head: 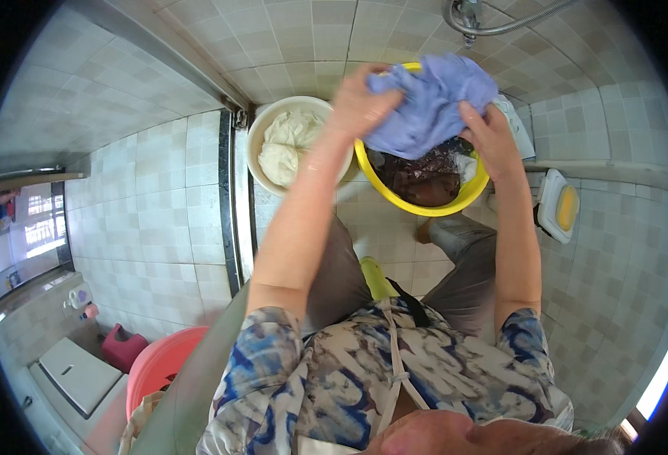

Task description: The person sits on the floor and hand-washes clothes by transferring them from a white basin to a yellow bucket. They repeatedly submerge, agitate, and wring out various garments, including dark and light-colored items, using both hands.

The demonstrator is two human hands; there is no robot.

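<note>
Between my two hands a lavender cloth (430,102) is stretched out and bunched, slightly blurred, above a yellow basin (405,206). My left hand (367,102) grips the cloth's left side, and my right hand (486,133) holds its right edge with thumb and fingers. Under the cloth, dark brown wet fabric (425,179) lies in the basin, with a whitish piece (466,166) at the right. The cloth hides the basin's far part. To the left, a cream basin (256,165) holds wrung off-white cloth (282,148), partly behind my left forearm.
A tap with a metal shower hose (470,23) is on the far wall. At right, a white holder carries a yellow item (567,207). A metal door track (245,210) runs left of the basins. A pink tub (160,355) stands at lower left.
</note>
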